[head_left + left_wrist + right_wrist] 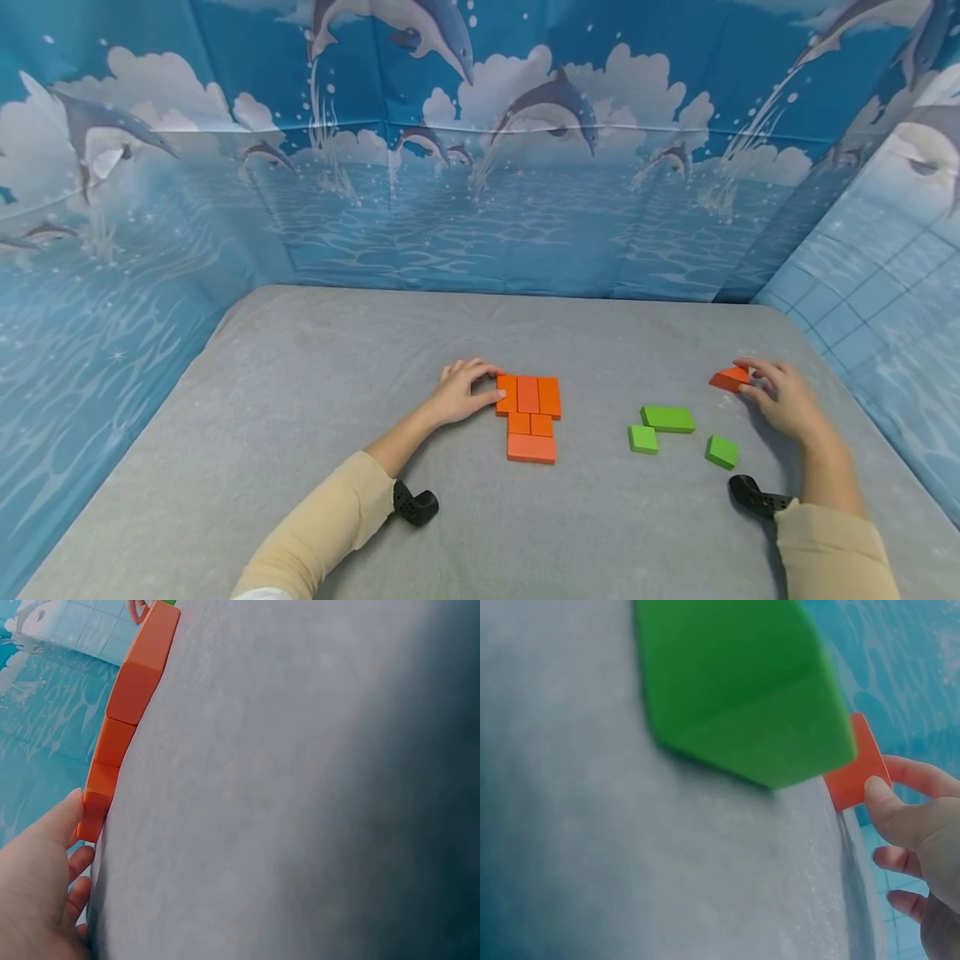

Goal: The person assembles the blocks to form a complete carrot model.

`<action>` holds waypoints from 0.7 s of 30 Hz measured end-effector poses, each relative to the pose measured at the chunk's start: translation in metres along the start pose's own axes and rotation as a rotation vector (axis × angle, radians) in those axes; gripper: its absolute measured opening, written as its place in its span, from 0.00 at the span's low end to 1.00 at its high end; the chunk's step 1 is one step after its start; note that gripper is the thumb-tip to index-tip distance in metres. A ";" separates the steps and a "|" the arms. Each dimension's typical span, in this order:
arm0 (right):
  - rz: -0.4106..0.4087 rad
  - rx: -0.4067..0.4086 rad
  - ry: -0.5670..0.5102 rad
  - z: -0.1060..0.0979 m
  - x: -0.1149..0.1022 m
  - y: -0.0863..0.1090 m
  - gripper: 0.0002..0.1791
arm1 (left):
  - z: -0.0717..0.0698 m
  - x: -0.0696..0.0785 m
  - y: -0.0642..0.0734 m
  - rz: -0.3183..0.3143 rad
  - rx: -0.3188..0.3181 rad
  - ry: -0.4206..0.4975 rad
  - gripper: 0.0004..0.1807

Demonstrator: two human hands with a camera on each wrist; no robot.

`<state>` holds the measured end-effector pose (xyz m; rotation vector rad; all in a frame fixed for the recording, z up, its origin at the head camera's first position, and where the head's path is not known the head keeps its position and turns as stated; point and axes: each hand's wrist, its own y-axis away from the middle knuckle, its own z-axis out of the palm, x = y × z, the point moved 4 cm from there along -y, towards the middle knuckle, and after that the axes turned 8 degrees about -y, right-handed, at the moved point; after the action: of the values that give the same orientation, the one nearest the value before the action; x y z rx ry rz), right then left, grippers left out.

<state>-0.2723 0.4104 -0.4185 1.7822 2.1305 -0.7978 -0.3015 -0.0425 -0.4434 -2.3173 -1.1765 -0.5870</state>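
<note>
My left hand [459,393] is at the left end of a flat arrangement of orange blocks, pinching the end orange block [507,394] of its top row between thumb and index finger. Two more upright orange blocks stand beside that one, two small orange blocks [529,424] lie below, and a wide orange block [532,449] is at the bottom. Far to the right, my right hand [787,402] pinches an orange wedge-shaped block [729,380] between thumb and index finger. In the right wrist view this orange wedge [855,771] is partly hidden by a green block [742,690].
Between the hands lie a long green block [667,419], a small green block [642,439] touching or nearly touching it, and another green block [722,452]. The grey cloth surface [360,342] ends at a blue dolphin-printed curtain [465,217]. Black wrist mounts [416,505] jut from both sleeves.
</note>
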 end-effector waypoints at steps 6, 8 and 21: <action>0.043 -0.012 0.027 0.002 0.003 -0.001 0.19 | 0.000 0.000 0.000 -0.001 0.003 -0.007 0.19; 0.066 -0.013 0.026 0.003 0.004 -0.001 0.21 | 0.000 0.001 0.000 -0.001 0.009 -0.005 0.19; 0.079 0.005 -0.003 0.002 -0.004 0.001 0.25 | 0.000 0.001 0.000 -0.018 0.011 -0.014 0.19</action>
<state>-0.2708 0.4062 -0.4185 1.8541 2.0442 -0.7859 -0.3012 -0.0419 -0.4425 -2.3071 -1.2044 -0.5703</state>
